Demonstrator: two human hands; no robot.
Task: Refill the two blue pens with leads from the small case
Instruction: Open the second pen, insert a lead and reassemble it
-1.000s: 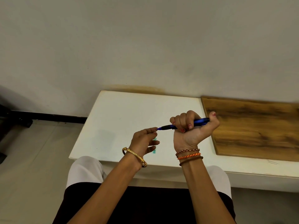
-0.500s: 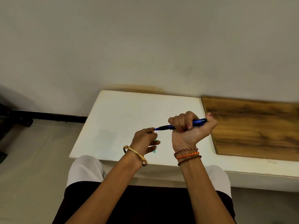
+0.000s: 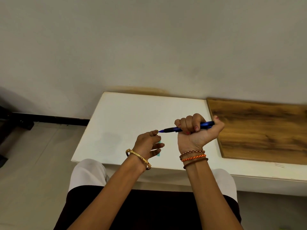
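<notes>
Gold bangle (image 3: 138,158) on the left wrist marks the left hand (image 3: 147,144), held above the white table (image 3: 126,113) near its front edge; thumb and forefinger are pinched together at the pen's tip, the other fingers loosely spread. Whether a lead lies in that pinch cannot be told. A teal object (image 3: 159,154), mostly hidden beneath this hand, rests on the table; it may be the small case. To the right, the right hand (image 3: 196,131) grips the blue pen (image 3: 182,128) in a closed fist, tip pointing left, thumb at the rear button end. Only one pen is visible. Farther right, a wooden board (image 3: 262,130) lies along the table's back edge.

Likely risks: a thin lead could snap if fed at an angle to the tip or pushed while the thumb is not holding the button down; a dropped lead would be hard to find on the pale table or floor.
</notes>
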